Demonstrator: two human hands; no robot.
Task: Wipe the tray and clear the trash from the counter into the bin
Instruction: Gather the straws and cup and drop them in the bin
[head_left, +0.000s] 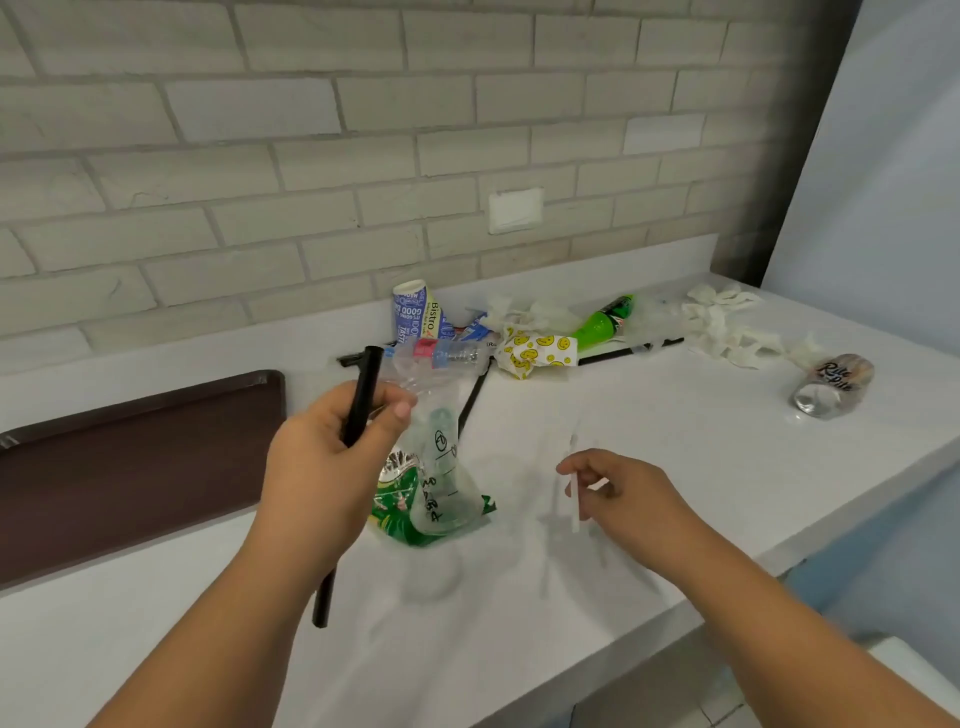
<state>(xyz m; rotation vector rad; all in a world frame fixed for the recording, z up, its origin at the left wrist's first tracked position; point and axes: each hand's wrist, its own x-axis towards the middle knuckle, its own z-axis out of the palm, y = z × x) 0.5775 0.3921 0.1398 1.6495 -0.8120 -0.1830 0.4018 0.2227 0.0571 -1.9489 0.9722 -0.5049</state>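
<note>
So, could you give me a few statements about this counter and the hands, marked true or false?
1. The left hand grips a black plastic straw. True.
2. The right hand holds nothing. False: it pinches a thin white straw.
3. The crushed silver drinks can lies on the white counter. True.
4. The green plastic bottle stands upright. False: it lies tipped over near the grey brick wall.
5. The dark brown tray sits right of both hands. False: it sits to their left.
</note>
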